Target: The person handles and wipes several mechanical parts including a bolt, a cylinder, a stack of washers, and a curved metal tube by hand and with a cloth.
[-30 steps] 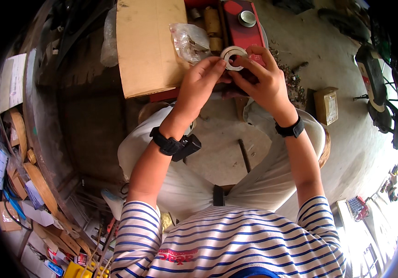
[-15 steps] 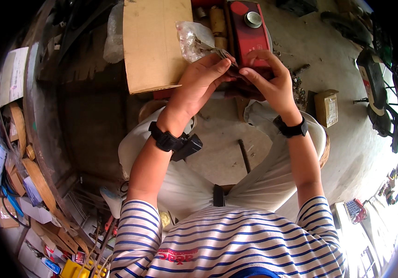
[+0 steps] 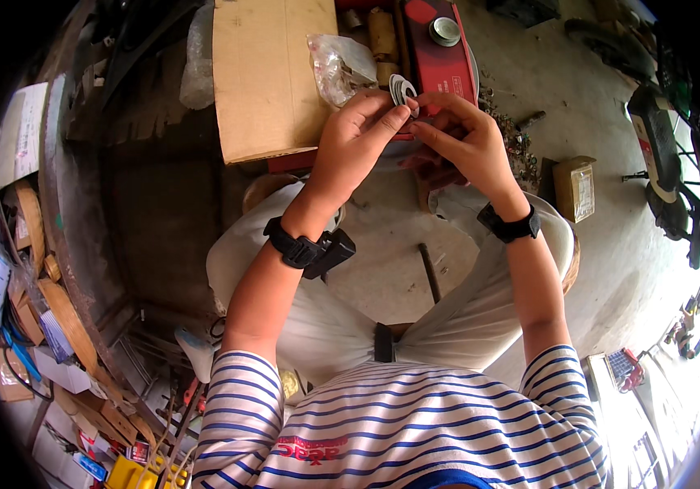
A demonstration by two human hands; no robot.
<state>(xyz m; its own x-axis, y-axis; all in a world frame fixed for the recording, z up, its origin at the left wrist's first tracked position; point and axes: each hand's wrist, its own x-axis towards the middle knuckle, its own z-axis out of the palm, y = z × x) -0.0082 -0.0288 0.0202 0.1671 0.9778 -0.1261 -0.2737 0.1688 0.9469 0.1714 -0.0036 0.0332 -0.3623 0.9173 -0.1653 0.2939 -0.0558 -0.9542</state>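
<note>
A small bunch of flat, pale metal rings point(image 3: 401, 88) stands on edge between my two hands, above the near edge of an open box. My left hand point(image 3: 356, 134) pinches the rings between thumb and fingers. From the other side my right hand point(image 3: 470, 138) meets them with its thumb and forefinger closed at their edge, its other fingers curled below in shadow. Just left of the rings, a crumpled clear plastic bag point(image 3: 338, 67) lies against a cardboard flap point(image 3: 264, 77); its contents are hard to make out.
A red box point(image 3: 439, 69) with a silver round cap point(image 3: 445, 32) stands beyond my right hand. Brown cylinders point(image 3: 382, 37) lie beside it. Small loose parts point(image 3: 513, 143) litter the floor near a little brown carton point(image 3: 574, 189). A dark bar point(image 3: 429, 273) lies between my legs.
The rings have turned up and now show their round faces above my left fingertips. My right hand has shifted slightly left and lower. The dark piece under my hands is less visible.
</note>
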